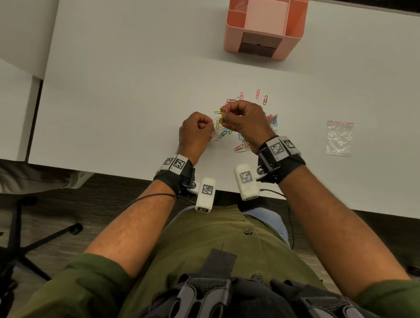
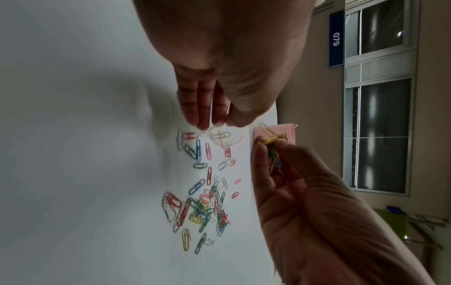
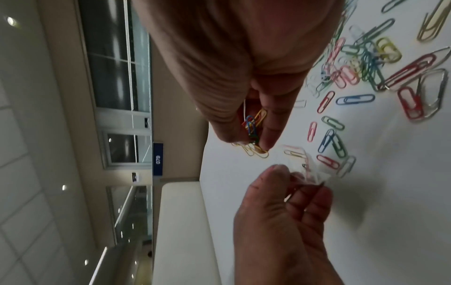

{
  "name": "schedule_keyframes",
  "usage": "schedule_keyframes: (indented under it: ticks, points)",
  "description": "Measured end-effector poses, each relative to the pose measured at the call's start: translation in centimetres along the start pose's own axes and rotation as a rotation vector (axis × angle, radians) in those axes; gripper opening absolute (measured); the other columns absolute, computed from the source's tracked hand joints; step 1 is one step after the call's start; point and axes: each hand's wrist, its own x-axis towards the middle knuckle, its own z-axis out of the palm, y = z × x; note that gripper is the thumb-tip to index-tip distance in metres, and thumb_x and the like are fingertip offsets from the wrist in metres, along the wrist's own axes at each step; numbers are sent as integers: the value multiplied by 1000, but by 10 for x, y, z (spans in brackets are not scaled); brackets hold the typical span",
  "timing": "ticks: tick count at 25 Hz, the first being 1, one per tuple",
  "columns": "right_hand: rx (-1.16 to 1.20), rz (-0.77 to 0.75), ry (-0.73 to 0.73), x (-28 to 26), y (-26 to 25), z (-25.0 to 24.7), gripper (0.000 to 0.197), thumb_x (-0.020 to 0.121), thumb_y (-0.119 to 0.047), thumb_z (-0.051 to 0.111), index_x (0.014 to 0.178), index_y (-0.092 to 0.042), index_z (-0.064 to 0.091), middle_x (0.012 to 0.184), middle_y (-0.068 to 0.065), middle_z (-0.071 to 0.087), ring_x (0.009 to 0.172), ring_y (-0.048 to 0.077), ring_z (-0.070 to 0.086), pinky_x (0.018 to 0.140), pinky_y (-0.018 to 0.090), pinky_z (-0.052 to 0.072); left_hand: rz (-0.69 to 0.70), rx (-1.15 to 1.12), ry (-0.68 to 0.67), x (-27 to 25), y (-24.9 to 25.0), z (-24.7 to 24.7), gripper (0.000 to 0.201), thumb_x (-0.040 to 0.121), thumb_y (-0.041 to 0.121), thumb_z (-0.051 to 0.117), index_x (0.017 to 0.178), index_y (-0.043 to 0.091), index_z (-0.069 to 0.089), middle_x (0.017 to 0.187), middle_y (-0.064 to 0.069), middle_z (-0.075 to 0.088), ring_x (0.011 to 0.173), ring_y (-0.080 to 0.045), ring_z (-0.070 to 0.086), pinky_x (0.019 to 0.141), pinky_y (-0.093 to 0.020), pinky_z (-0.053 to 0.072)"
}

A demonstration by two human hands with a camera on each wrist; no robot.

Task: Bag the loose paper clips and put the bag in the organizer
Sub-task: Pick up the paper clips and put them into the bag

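Bag (image 2: 223, 137) pinched by left hand (image 1: 196, 133); clips (image 3: 252, 126) pinched by right hand (image 1: 243, 122) beside bag; organizer (image 1: 264, 24) well beyond.

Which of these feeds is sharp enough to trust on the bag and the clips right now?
Head view: evenly lit and sharp, but the small bag is nearly invisible against the white table. Left wrist view: rotated and wide-angle warped, the left hand up close soft, loose clips readable. Right wrist view: motion-blurred around the right hand; near clips sharp.
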Motion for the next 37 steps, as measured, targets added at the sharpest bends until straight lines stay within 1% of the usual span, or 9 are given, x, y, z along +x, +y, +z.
schedule_keyframes:
  ticks: [4, 10, 17, 22, 25, 27, 32, 34, 37]
  points:
    - [-294, -78, 31, 0, 11, 11, 11, 81, -5, 71, 92, -7, 72, 85, 5, 72, 75, 15, 67, 78, 44, 62, 6, 1, 11, 1, 0, -3, 12, 90, 14, 66, 86, 25, 66, 80, -6, 73, 73, -24, 72, 75, -50, 64]
    - [-267, 51, 42, -1, 17, 11, 10, 79, -6, 74, 88, -8, 72, 87, 14, 73, 84, 32, 73, 78, 49, 62, 9, 12, 26, 2, -1, -4, 17, 91, 14, 66, 83, 29, 64, 86, -9, 74, 81, -28, 74, 74, -51, 64]
    - [-277, 91, 78, 2, 12, 18, 15, 77, -4, 73, 92, -6, 76, 83, 11, 75, 83, 32, 74, 80, 47, 62, 24, 17, 11, 0, 0, 1, 9, 91, 15, 67, 88, 23, 66, 82, -6, 73, 76, -26, 74, 74, -47, 65]
    - [-496, 27, 22, -3, 7, 19, 27, 86, -11, 70, 113, -7, 73, 106, 8, 74, 96, 18, 69, 85, 28, 54, 14, -17, 8, -1, -1, 0, 4, 93, 10, 65, 93, 14, 67, 82, -6, 71, 72, -20, 71, 68, -36, 64]
    - [-597, -11, -3, -5, 3, 20, 32, 89, -9, 64, 121, -8, 70, 116, 8, 72, 106, 18, 67, 93, 29, 53, 13, -20, 7, -2, 1, -1, 6, 95, 10, 64, 94, 15, 66, 82, -3, 70, 73, -20, 71, 67, -33, 63]
    - [-621, -45, 3, -5, 3, 20, 30, 90, -8, 63, 118, -10, 71, 112, 7, 73, 104, 17, 68, 95, 33, 55, 12, -13, 6, -2, 1, -1, 5, 96, 10, 63, 95, 14, 66, 83, -4, 70, 76, -21, 72, 67, -33, 63]
    - [-516, -66, 120, -4, 3, 12, 15, 88, -6, 61, 96, -14, 70, 90, 2, 73, 82, 16, 71, 82, 37, 60, 13, -11, 18, -4, 4, -4, 6, 94, 10, 63, 93, 13, 67, 83, -3, 71, 75, -21, 73, 70, -39, 65]
    - [-585, -73, 143, -5, 4, 10, 10, 86, -17, 68, 96, -17, 67, 89, -2, 69, 82, 14, 66, 76, 31, 56, 11, -15, 16, -6, 6, -6, 5, 95, 10, 63, 94, 13, 67, 85, -4, 71, 80, -23, 75, 71, -39, 65]
    - [-664, -36, 99, -7, 4, 13, 21, 85, -33, 71, 91, -14, 65, 82, -6, 64, 75, 10, 59, 64, 24, 45, 42, -45, 1, -10, 12, -10, 5, 94, 9, 63, 94, 13, 67, 84, -5, 71, 81, -27, 75, 69, -37, 65]
